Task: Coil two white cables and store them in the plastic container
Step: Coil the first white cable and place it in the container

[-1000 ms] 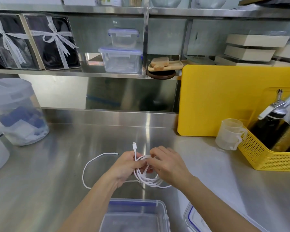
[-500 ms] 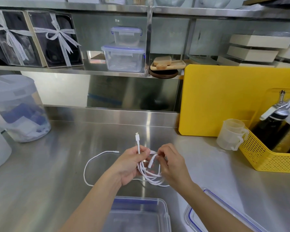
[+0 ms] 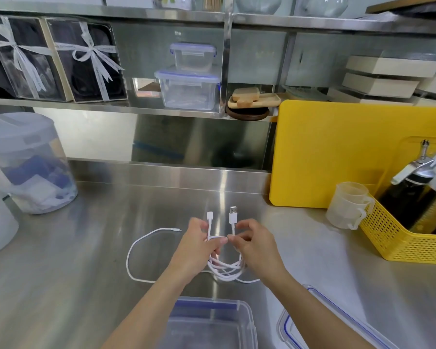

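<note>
A coiled white cable (image 3: 225, 269) hangs in loops between my hands above the steel counter. My left hand (image 3: 199, 244) grips the coil with one white plug (image 3: 209, 215) sticking up. My right hand (image 3: 256, 244) pinches the other end just below its USB plug (image 3: 232, 213), which also points up. A second white cable (image 3: 141, 245) lies loose on the counter to the left in a wide arc, its small connector near my left hand. The open clear plastic container (image 3: 212, 323) stands at the near edge, below my forearms.
The container's blue-rimmed lid (image 3: 320, 321) lies at the near right. A yellow basket (image 3: 408, 238) with bottles, a clear measuring cup (image 3: 347, 205) and a yellow cutting board (image 3: 350, 152) stand at the right. A large lidded tub (image 3: 25, 167) sits at the left. Shelves with boxes run behind.
My hands have lifted the coil and moved apart a little. The right hand has drawn the USB plug end out, so both plugs now stand upright side by side.
</note>
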A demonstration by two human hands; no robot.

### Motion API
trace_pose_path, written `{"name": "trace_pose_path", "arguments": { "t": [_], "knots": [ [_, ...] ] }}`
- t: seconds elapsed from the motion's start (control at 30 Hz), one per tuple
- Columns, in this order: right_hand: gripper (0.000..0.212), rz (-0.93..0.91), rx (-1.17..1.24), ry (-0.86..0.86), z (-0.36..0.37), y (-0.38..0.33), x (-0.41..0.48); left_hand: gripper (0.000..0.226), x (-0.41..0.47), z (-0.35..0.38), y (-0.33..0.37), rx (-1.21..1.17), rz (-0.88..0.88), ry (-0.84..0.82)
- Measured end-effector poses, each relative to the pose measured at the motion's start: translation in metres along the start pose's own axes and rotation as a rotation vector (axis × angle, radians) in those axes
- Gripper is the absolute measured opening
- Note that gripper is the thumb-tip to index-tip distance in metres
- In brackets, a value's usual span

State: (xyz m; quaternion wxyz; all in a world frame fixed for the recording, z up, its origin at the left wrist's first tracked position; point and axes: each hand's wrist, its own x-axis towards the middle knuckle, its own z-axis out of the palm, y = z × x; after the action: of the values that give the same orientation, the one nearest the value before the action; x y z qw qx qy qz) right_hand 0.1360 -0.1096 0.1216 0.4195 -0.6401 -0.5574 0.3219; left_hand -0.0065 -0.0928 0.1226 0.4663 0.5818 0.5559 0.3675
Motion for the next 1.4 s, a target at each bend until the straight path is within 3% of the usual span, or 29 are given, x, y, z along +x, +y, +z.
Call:
{"name": "trace_pose_path", "arguments": {
  "t": [0.1,0.17,0.23,0.3,0.37,0.43,0.6,0.67,0.83,0.97,1.1,1.23,1.3,1.4],
  "knots": [
    [0.012,-0.051,-0.064,0.013,0.001,0.001,-0.003,0.045,-0.005,0.006,0.0,0.207,0.178,0.142],
    [0.006,-0.116,-0.141,0.041,0.002,0.001,-0.006,0.027,-0.006,0.008,0.003,0.613,0.296,0.15],
    [0.008,-0.162,-0.179,0.048,0.002,0.0,-0.008,0.023,-0.006,0.011,0.005,0.93,0.315,0.099],
    [0.009,-0.196,-0.188,0.037,0.0,-0.002,-0.01,0.022,-0.008,0.015,0.005,1.068,0.295,0.072],
    [0.008,-0.22,-0.215,0.019,0.001,-0.003,-0.012,0.044,-0.009,0.017,0.003,1.099,0.307,0.049],
    [0.007,-0.22,-0.216,0.007,0.002,-0.001,-0.013,0.052,-0.007,0.013,0.002,1.011,0.284,-0.074],
    [0.005,-0.162,-0.151,-0.029,0.002,-0.003,-0.011,0.014,0.0,-0.003,-0.006,0.291,0.13,-0.337],
    [0.001,-0.131,-0.112,-0.071,0.002,-0.007,-0.008,0.013,-0.002,-0.007,-0.012,-0.039,0.054,-0.35],
    [0.018,-0.116,-0.016,-0.177,0.001,-0.015,-0.001,0.022,-0.008,-0.01,-0.019,-0.766,-0.182,-0.34],
    [0.007,-0.137,-0.005,-0.254,-0.006,-0.017,0.004,0.012,-0.015,0.001,-0.01,-1.116,-0.294,-0.319],
    [0.007,-0.149,0.022,-0.226,-0.015,-0.014,0.005,0.021,-0.018,0.011,0.001,-1.431,-0.515,-0.255],
    [0.021,-0.163,0.16,-0.202,-0.021,-0.006,-0.002,0.034,-0.013,0.01,0.014,-1.445,-0.68,-0.182],
    [0.008,-0.195,-0.003,-0.261,-0.023,-0.005,-0.002,0.035,-0.013,0.009,0.017,-1.252,-0.678,-0.171],
    [0.006,-0.181,-0.202,-0.342,-0.024,-0.006,0.003,0.015,-0.017,0.008,0.016,-0.829,-0.514,-0.187]
  ]
}}
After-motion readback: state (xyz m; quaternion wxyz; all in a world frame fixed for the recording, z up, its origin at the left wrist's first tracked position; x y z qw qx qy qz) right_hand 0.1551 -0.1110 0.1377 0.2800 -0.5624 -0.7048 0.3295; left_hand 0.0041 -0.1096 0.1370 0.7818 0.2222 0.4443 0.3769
